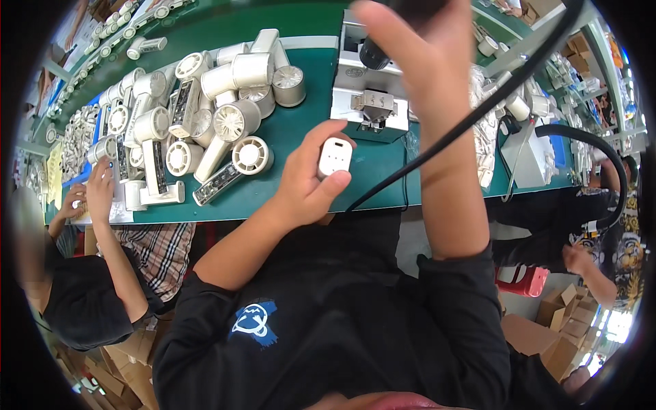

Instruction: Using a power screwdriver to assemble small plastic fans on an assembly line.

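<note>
My left hand (311, 174) is closed around a white plastic fan handle (335, 158), its rounded end face turned up, with a dark slot and several small holes. Raised over the bench, my right hand (434, 61) grips a black electric screwdriver (374, 55), whose upper body is cut off by the picture's top edge. Below that tool stands a white and metal fixture (347, 102) with a metal clamp (377, 104) at its front. The fixture lies just beyond my left hand, apart from the handle. My right hand's fingers are partly blurred.
White handheld fans (236, 119), some with their circuit boards exposed, lie heaped on the green bench (301, 123) to the left. A black cable (471, 123) crosses in front of my right forearm. Other people sit at both sides; one's hand (102, 188) touches the heap. Cardboard boxes (557, 307) stand below right.
</note>
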A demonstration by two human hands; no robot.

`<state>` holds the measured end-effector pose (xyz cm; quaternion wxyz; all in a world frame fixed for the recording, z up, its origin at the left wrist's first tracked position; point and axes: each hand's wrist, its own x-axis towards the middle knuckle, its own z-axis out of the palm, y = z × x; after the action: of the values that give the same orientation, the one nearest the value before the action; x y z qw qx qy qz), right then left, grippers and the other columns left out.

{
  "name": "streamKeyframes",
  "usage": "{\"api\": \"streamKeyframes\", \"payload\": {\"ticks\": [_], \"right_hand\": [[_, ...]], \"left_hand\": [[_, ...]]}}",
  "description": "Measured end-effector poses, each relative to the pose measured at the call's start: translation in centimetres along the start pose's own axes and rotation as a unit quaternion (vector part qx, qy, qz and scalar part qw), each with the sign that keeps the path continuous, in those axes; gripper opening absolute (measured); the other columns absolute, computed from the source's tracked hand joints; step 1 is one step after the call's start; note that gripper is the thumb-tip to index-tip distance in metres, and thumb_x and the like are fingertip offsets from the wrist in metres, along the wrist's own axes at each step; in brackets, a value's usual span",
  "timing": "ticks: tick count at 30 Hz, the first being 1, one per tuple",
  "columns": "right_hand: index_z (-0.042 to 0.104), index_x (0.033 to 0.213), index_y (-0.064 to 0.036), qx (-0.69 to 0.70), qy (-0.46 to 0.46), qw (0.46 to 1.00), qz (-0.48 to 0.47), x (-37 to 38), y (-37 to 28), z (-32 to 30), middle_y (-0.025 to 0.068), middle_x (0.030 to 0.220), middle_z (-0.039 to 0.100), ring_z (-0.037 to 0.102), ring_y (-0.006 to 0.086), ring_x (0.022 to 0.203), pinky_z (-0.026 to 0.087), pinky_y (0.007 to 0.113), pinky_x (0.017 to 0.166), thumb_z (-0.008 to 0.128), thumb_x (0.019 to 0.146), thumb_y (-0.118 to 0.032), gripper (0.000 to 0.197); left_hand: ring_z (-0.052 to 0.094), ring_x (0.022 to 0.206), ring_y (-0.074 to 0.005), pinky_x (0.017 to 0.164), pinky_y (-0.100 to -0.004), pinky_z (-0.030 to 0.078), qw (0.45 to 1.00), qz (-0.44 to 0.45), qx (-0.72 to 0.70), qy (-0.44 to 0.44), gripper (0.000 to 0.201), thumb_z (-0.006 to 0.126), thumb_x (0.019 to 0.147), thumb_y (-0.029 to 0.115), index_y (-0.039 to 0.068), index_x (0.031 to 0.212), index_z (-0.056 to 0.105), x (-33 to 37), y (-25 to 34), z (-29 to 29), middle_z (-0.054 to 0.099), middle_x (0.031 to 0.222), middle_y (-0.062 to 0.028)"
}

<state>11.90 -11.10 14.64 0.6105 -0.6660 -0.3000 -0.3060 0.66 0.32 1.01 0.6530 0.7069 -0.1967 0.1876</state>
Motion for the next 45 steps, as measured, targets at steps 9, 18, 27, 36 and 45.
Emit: {"api": "streamKeyframes", "payload": {"ticks": [9,18,27,36,45], "right_hand": [[0.046,0.102,0.0045,0.212,0.001,0.965,0.153,-2.6,2.2,-2.2,0.0081,0.06,0.05,0.05,0.0171,0.049,0.044,0.029,0.05,0.056,0.079,-0.004,0.026],[0.047,0.095,0.0003,0.209,-0.033,0.958,0.195,-4.2,3.4,-2.0,0.0075,0.058,0.05,0.051,0.0171,0.049,0.044,0.029,0.05,0.057,0.078,-0.002,0.02],[0.04,0.117,-0.0002,0.423,-0.1,0.898,0.072,-3.3,-4.9,-4.9,0.0048,0.071,0.047,0.047,0.0154,0.056,0.041,0.033,0.057,0.043,0.089,-0.028,0.04],[0.039,0.118,-0.0066,0.399,-0.164,0.899,0.068,-4.3,-4.5,-3.6,0.0048,0.075,0.047,0.048,0.015,0.059,0.041,0.032,0.06,0.042,0.089,-0.023,0.034],[0.04,0.118,-0.007,0.38,-0.224,0.895,0.07,-4.2,-3.7,-3.7,0.0028,0.074,0.048,0.048,0.0137,0.058,0.042,0.031,0.059,0.044,0.088,-0.023,0.034]], "left_hand": [[0.05,0.073,-0.0163,0.064,-0.0274,0.041,0.99,0.123,-0.071,-0.012,0.046,0.056,0.082,0.03,0.002,0.114,0.041,-1.2,-1.4,-0.9,0.053,0.086,-0.0091],[0.054,0.076,-0.0214,0.068,-0.0293,0.043,0.997,0.065,0.038,-0.024,0.05,0.06,0.079,0.032,0.002,0.116,0.044,-0.1,-0.4,-0.2,0.055,0.092,-0.0111],[0.054,0.079,-0.0307,0.068,-0.0353,0.043,0.985,0.07,0.156,-0.028,0.046,0.062,0.077,0.029,0.003,0.111,0.045,0.3,0.7,0.7,0.054,0.091,-0.0145],[0.053,0.08,-0.0326,0.068,-0.0365,0.043,0.988,0.055,0.142,-0.032,0.046,0.063,0.076,0.027,0.004,0.111,0.045,0.2,0.3,0.8,0.053,0.093,-0.0142],[0.053,0.079,-0.0331,0.068,-0.0364,0.043,0.981,0.083,0.172,-0.027,0.048,0.063,0.075,0.027,0.004,0.113,0.044,0.5,0.8,0.7,0.053,0.092,-0.0145]]}}
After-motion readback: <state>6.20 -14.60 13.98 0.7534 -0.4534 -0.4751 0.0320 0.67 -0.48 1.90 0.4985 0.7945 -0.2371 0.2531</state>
